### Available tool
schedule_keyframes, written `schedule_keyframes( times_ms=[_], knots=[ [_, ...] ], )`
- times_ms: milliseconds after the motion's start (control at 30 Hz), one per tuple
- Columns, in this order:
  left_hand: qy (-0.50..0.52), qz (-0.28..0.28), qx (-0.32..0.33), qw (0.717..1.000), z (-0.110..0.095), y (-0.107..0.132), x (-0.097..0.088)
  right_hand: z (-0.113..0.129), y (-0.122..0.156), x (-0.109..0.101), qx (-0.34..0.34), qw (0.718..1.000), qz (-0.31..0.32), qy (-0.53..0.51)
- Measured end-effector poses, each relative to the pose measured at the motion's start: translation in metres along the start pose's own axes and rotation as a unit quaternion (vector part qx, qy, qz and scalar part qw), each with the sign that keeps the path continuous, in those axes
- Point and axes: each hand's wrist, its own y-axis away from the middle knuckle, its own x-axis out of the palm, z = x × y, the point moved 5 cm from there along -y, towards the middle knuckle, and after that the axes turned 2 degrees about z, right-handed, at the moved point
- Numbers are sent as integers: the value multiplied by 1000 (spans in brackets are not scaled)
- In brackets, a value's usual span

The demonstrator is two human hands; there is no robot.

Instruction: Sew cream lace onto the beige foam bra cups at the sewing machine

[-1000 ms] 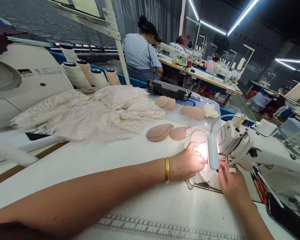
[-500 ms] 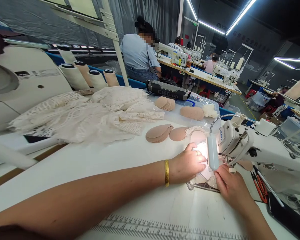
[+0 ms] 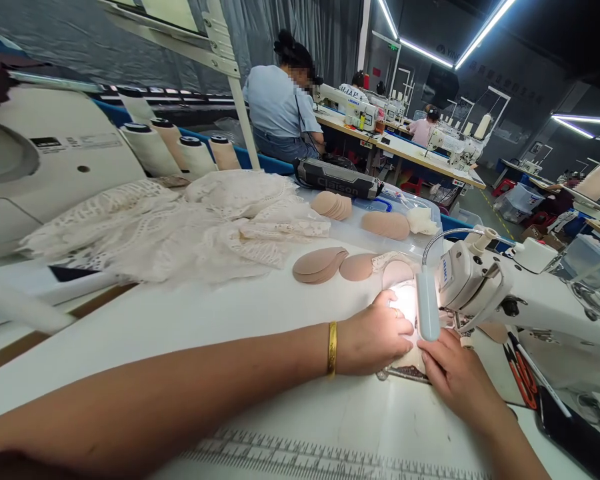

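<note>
My left hand [image 3: 384, 332], with a gold bangle at the wrist, presses its curled fingers on a pale lace fabric piece [image 3: 405, 300] in the lamp's bright glare. On the near right of that piece, my right hand [image 3: 450, 363] pinches its edge with closed fingers. Both hands are beside the head of the white sewing machine [image 3: 473, 277]; the lamp [image 3: 427, 307] partly hides the needle area. A round beige pad [image 3: 397, 273] with lace lies just beyond my left hand. More beige pads [image 3: 320, 265] are stacked to its left.
Cream lace cloth [image 3: 220, 227] is heaped at left, near thread cones [image 3: 153, 150]. A clear plastic tray [image 3: 350, 233] bears more pads. Orange-handled scissors [image 3: 523, 373] and a black phone-like object [image 3: 575, 427] lie at right. A ruler strip [image 3: 300, 457] runs along the front. A co-worker [image 3: 283, 107] sits behind.
My right hand has shifted slightly left, closer to my left hand. My left hand has moved slightly nearer to me, and the lit fabric has shifted under the fingers.
</note>
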Motion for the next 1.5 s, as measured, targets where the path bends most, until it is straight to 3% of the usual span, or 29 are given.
schedule_keyframes(
  times_ms=[100,267,400,467,567,633,700,800,1033,1500],
  knots=[
    [24,19,23,999,7,-3,1,-2,-1,3,17,1000,-12,12],
    [45,49,2,998,20,-6,8,-4,-3,5,29,999,-19,38],
    [48,35,-22,998,29,-9,9,-4,-2,6,26,998,-19,57],
    [41,-9,-78,996,41,-11,3,-5,-2,7,28,997,-15,65],
    [58,-73,-218,972,69,-6,-7,-8,-1,9,40,997,-2,67],
    [61,-21,-271,960,82,1,-6,-9,-1,10,42,997,2,62],
    [34,70,-278,957,85,11,-1,-9,-1,10,39,998,0,53],
    [4,129,-251,959,72,26,3,-9,-1,9,33,998,-4,45],
    [52,82,-41,994,15,6,13,-8,-2,7,28,999,-3,39],
    [1,41,-74,996,1,-7,20,-9,0,6,36,999,4,39]
  ],
)
